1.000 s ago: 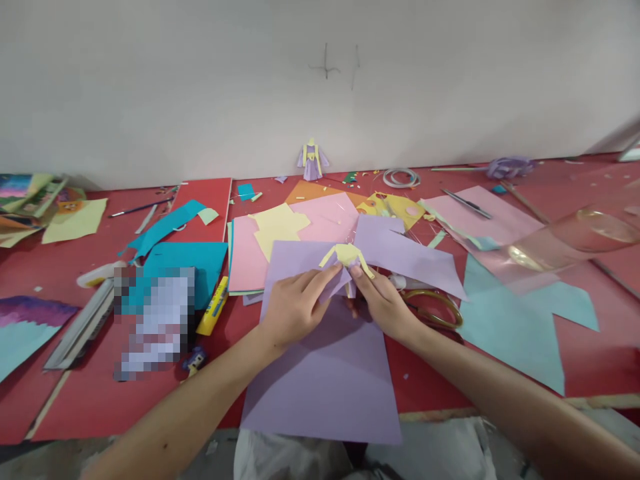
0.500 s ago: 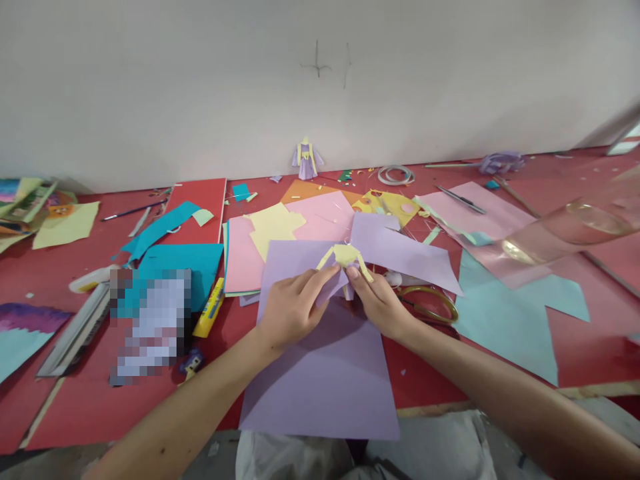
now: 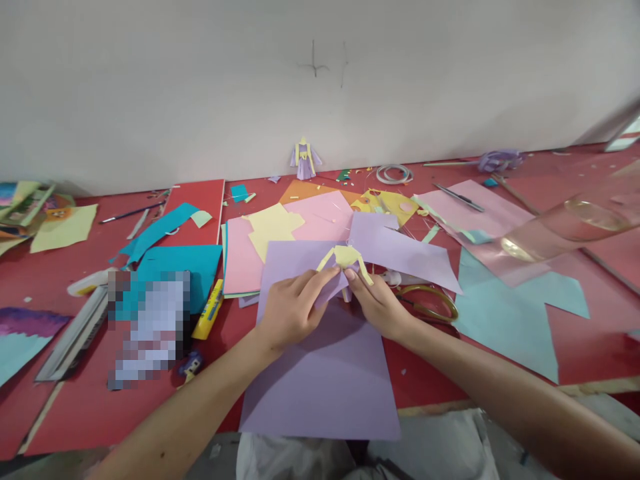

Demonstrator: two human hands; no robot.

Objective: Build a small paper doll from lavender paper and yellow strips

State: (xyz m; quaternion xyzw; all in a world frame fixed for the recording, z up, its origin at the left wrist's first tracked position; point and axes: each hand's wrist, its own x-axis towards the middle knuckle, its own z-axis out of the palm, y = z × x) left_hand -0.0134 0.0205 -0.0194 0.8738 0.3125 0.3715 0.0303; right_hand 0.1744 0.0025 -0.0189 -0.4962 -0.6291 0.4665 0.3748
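Head view, and the red tabletop (image 3: 90,413) drifts slightly leftward in frame since a second ago. The large purple paper sheet (image 3: 325,393) still lies under both hands, overhanging the near edge. Over right, a transparent cylindrical object (image 3: 555,230) looks blurry; over left, pixelation masks a pale item (image 3: 155,327). Left hand (image 3: 290,310) and right hand (image 3: 377,303) barely shift, both still pinching the small yellow-and-purple paper figure (image 3: 346,255) above the sheet's far part. Fingers cover its lower middle, and exactly how they grip underneath, I can't tell.
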